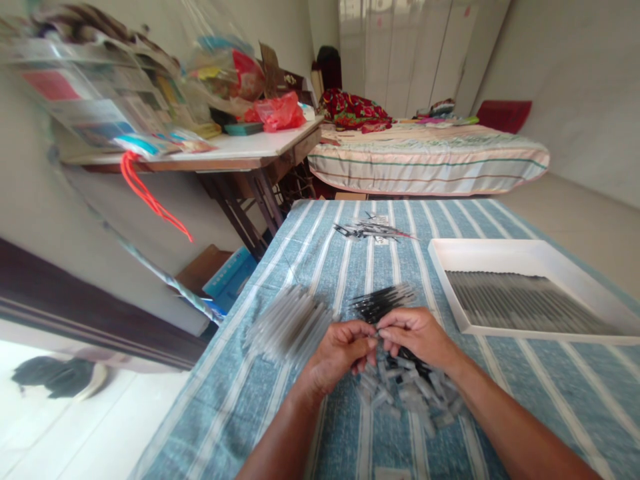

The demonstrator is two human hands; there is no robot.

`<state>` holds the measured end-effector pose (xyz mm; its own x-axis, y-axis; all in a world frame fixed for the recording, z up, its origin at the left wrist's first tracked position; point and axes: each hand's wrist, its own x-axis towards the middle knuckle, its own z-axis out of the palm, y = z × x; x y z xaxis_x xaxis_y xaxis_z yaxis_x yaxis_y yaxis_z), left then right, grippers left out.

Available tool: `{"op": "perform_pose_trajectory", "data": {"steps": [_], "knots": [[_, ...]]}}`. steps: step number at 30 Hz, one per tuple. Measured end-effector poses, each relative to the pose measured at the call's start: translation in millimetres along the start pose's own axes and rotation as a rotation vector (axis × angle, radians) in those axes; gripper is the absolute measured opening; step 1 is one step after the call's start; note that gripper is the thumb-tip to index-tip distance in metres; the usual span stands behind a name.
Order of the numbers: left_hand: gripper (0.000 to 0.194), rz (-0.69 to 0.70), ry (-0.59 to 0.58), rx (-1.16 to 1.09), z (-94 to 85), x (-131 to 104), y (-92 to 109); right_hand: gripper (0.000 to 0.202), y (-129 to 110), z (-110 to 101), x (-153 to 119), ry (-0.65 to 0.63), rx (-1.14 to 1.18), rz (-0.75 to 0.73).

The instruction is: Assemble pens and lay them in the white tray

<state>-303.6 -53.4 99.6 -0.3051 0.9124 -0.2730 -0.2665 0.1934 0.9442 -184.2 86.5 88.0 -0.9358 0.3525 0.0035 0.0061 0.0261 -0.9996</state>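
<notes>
- The left hand (337, 353) and the right hand (415, 333) met at their fingertips, thumbs and fingers pinched nearly closed on a tiny dark bit (377, 334). It was too small and blurry to tell what it was.
- That bit was probably very light and easy to drop, so a soft pinch at its ends looked best.
- Just past the grip lay a bunch of thin, shiny black sticks (379, 303). They looked stiff but skinny, and might have rolled or bent. The middle seemed a good place to hold one.
- Just below the grip sat a heap of short grey plastic-looking pieces (417, 397). They looked light and hard, good to pick up by the sides.
- Left of the grip were long, cloudy, see-through tubes (293, 323), likely smooth and slippery.
- Right of the grip, a shallow white tray (487, 253) held a neat row of thin grey sticks (520, 303).
</notes>
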Motion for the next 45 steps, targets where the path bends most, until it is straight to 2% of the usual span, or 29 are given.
{"op": "perform_pose_trajectory", "data": {"steps": [9,15,17,21,24,29,34,38,43,45], "knots": [[0.017,-0.008,0.005,0.152,1.9,-2,2,0.018,-8,-4,-1,-0.078,-0.236,0.009],[0.018,0.008,-0.003,0.179,3.6,-1,1,0.034,-8,-4,-1,-0.109,-0.369,0.039],[0.018,0.011,0.008,0.161,3.7,-1,1,0.036,-7,-5,-1,-0.101,-0.365,0.040],[0.020,0.007,0.018,0.140,2.9,-1,1,0.022,-7,-7,0,-0.090,-0.265,0.050],[0.020,0.006,0.007,0.152,2.9,-1,1,0.017,-10,-5,-1,-0.117,-0.309,0.014],[0.020,-0.004,0.026,0.156,4.6,-1,1,0.038,-12,-6,-1,-0.094,-0.444,0.006],[0.021,0.006,0.021,0.148,4.8,-1,1,0.023,-10,-7,-1,-0.102,-0.343,0.027],[0.019,0.011,0.026,0.162,5.1,-1,1,0.039,-13,-5,-1,-0.094,-0.449,0.022],[0.019,0.009,0.023,0.153,5.4,0,0,0.024,-14,-5,-2,-0.101,-0.355,0.059],[0.019,0.007,0.026,0.157,5.6,0,0,0.029,-14,-5,-2,-0.099,-0.393,0.053]]}}
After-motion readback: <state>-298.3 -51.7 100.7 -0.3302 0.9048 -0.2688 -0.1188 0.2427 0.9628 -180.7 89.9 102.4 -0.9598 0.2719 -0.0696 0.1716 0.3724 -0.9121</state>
